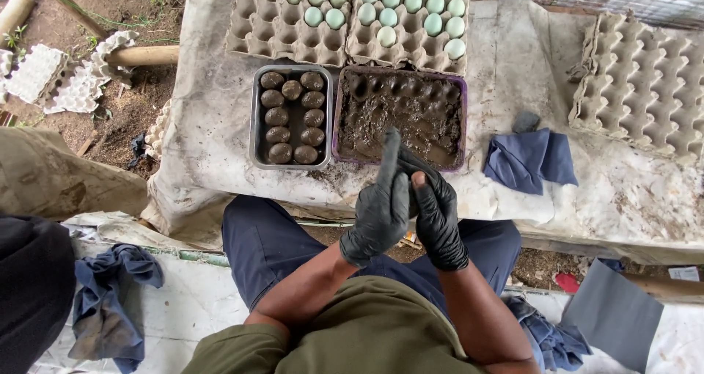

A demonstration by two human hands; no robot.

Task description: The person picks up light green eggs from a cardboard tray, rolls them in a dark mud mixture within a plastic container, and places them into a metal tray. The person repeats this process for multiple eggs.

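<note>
1. Outdoors, over bare dirt, a stained cloth-covered table (220, 125) stands just ahead of the seated person's knees.
2. Both hands wear black gloves and press together above the table's near edge, just short of the mud tray (400, 114).
3. Left hand (380, 213) has its fingers stretched up and flat, pointing at the mud tray; its palm lies against the right hand.
4. Right hand (438, 216) curls round something between the two palms; what it is cannot be told, since the gloves hide it. A muddy fingertip shows at the top of the grip.
5. Mud tray, purple-rimmed and full of dark wet mud, sits directly beyond the fingertips.
6. Metal tray (291, 117) lies ahead and to the left of the left hand, touching the mud tray's side, and holds ten mud-coated eggs (277, 116) in two rows.
7. Farther out, beyond both trays, two cardboard cartons (271, 22) carry pale green eggs (411, 4), more in the right one.
8. Blue cloth (532, 158) lies crumpled to the right of the right hand, near the mud tray.
9. Stacked empty cartons (645, 81) rest farther right, at the table's end.
10. Another blue rag (110, 301) lies well to the left of the left arm, on a white sheet.
</note>
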